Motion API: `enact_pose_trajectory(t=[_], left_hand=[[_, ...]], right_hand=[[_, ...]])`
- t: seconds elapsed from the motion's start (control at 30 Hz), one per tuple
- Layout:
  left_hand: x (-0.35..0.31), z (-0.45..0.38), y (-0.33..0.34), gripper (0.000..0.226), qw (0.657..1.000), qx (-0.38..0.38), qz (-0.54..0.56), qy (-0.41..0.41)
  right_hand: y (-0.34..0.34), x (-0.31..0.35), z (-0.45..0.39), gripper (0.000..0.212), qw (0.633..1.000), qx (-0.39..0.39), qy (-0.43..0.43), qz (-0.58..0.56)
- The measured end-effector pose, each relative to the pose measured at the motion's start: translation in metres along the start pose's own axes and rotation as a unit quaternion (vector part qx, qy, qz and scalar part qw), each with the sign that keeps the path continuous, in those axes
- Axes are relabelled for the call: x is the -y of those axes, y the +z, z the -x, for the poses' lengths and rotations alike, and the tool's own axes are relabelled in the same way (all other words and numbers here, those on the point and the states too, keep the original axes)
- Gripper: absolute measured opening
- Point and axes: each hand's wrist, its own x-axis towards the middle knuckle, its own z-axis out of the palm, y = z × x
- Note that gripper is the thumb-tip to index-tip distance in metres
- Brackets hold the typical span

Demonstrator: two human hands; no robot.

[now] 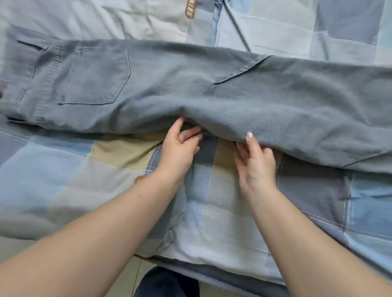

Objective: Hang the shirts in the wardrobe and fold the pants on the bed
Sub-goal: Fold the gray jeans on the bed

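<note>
A pair of light blue-grey jeans (215, 88) lies stretched sideways across the bed, waistband and back pocket at the left, legs running off to the right. My left hand (179, 145) touches the near edge of the jeans at the middle, its fingertips tucked under the cloth. My right hand (255, 160) pinches the same near edge a little to the right, thumb on top and fingers underneath, so the cloth bulges up between the two hands.
The bed (65, 176) carries a patchwork cover in blue, grey and beige squares. Its near edge (207, 274) runs along the bottom, with a tiled floor and dark trousers (166, 286) below it.
</note>
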Motion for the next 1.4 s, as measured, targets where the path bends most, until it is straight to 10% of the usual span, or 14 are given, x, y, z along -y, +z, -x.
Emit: enact_pose_trajectory(t=[0.2,0.4,0.6,0.83,0.97,1.03,1.2,1.4], left_hand=[[-0.013,-0.016,-0.025,0.051,0.997,-0.037,-0.065,0.027],[-0.011,-0.017,-0.036,0.044,0.994,-0.081,-0.048,0.054],[-0.008,-0.014,-0.061,0.037,0.990,-0.130,-0.020,0.049],[-0.001,-0.001,-0.083,0.026,0.988,-0.147,0.040,-0.019],[-0.016,-0.004,-0.088,0.019,0.962,-0.101,0.238,-0.086],[-0.023,-0.008,-0.093,0.017,0.947,-0.106,0.286,-0.103],[-0.033,-0.019,-0.099,0.015,0.945,-0.103,0.288,-0.117],[-0.030,-0.018,-0.112,0.019,0.955,-0.111,0.258,-0.096]], right_hand=[[0.031,0.004,0.007,0.023,0.985,-0.055,-0.113,0.119],[0.059,-0.015,0.006,0.019,0.950,0.210,-0.055,0.224],[0.089,-0.020,0.003,0.007,0.919,0.233,-0.052,0.312],[0.080,-0.034,0.040,0.010,0.836,0.283,-0.246,0.401],[0.093,-0.039,0.025,0.039,0.689,0.314,-0.276,0.592],[0.105,-0.042,0.014,0.055,0.704,0.291,-0.270,0.589],[0.130,-0.048,0.016,0.013,0.934,0.241,0.008,0.264],[0.121,-0.047,0.027,0.013,0.894,0.227,-0.019,0.386]])
